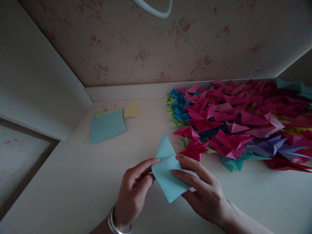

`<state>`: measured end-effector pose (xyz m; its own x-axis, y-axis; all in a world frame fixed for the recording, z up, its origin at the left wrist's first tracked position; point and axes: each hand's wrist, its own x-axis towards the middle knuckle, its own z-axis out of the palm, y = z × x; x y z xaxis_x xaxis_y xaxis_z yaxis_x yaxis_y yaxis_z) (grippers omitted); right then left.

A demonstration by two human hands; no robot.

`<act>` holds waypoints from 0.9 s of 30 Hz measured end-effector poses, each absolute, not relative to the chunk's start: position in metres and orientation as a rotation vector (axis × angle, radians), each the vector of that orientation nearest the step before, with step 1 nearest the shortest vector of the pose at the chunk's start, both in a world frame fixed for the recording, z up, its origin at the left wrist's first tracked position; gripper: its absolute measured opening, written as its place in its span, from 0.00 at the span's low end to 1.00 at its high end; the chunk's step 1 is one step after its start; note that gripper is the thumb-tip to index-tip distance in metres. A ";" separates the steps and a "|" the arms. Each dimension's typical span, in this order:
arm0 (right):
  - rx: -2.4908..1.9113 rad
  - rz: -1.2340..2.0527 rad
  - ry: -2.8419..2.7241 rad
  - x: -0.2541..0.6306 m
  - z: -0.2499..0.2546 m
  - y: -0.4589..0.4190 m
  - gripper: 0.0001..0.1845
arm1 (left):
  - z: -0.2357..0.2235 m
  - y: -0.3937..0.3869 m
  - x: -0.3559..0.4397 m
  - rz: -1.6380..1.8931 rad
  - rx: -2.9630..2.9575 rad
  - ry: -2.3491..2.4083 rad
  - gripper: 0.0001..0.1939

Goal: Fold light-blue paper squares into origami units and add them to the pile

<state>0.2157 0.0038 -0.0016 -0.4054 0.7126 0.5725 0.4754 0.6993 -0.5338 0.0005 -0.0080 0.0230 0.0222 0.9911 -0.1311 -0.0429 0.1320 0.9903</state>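
A light blue sheet of origami paper, partly folded with a pointed flap standing up at its far end, is held between both hands above the white table. My left hand, with a silver bangle at the wrist, pinches the paper's left edge between thumb and fingers. On the right edge, my right hand grips the paper, two fingers lying on its upper face and the others partly hidden beneath. Beyond the right hand lies a large heap of folded paper cranes, mostly pink and red, with some blue, green and purple.
Flat light blue paper sheets lie at the back left, over a yellow-green one. A small yellow paper square is beside them. White panels stand at the left, and floral wallpaper covers the back wall. A white cable hangs above.
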 end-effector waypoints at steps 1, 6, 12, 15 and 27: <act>-0.889 0.395 -2.076 0.216 0.001 0.005 0.16 | 0.024 -0.008 0.000 1.144 1.048 1.186 0.14; -0.919 0.536 -1.953 0.211 0.007 0.008 0.12 | 0.023 -0.006 0.000 1.156 1.082 1.182 0.12; -0.949 0.790 -1.804 0.208 0.004 0.010 0.11 | 0.022 -0.006 0.000 1.199 1.523 1.353 0.08; -0.984 0.889 -1.730 0.206 0.005 0.009 0.05 | 0.023 -0.006 0.000 1.223 1.561 1.386 0.07; -1.117 1.107 -1.441 0.200 0.005 0.008 0.06 | 0.019 -0.006 0.005 1.149 1.223 1.366 0.14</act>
